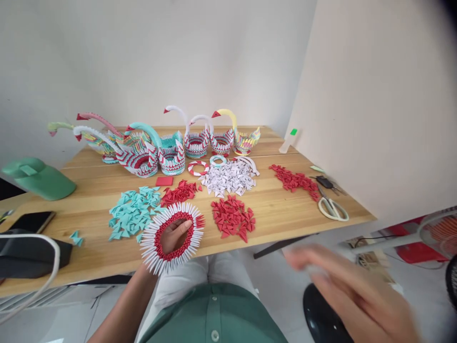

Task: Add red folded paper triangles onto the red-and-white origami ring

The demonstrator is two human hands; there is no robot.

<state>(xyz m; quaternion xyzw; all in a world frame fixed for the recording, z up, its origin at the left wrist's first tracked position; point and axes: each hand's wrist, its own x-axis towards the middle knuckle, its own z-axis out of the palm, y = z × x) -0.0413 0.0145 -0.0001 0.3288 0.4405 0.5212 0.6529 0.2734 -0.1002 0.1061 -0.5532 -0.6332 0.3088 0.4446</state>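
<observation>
My left hand (pixel 174 237) reaches up through a round ring of folded paper pieces (pixel 154 247) and grips it, the thumb lying on its inner side. White points fan out around the ring's red inside, with a few red points at its right edge. Out beyond the table's front edge, my right hand (pixel 352 290) is smeared by motion; something whitish shows at its fingertips, and I cannot make out what it is. Closest to the ring are a pile of turquoise paper triangles (pixel 134 214) and a pile of red paper triangles (pixel 180 193).
Several paper swans (pixel 171 155) stand along the back. White triangles (pixel 228 178), more red triangles (pixel 233 216) and two small rings (pixel 198 168) lie mid-table. Scissors (pixel 332 208) and keys (pixel 326 183) are at right; a green bottle (pixel 43 178) and phone (pixel 32 221) at left.
</observation>
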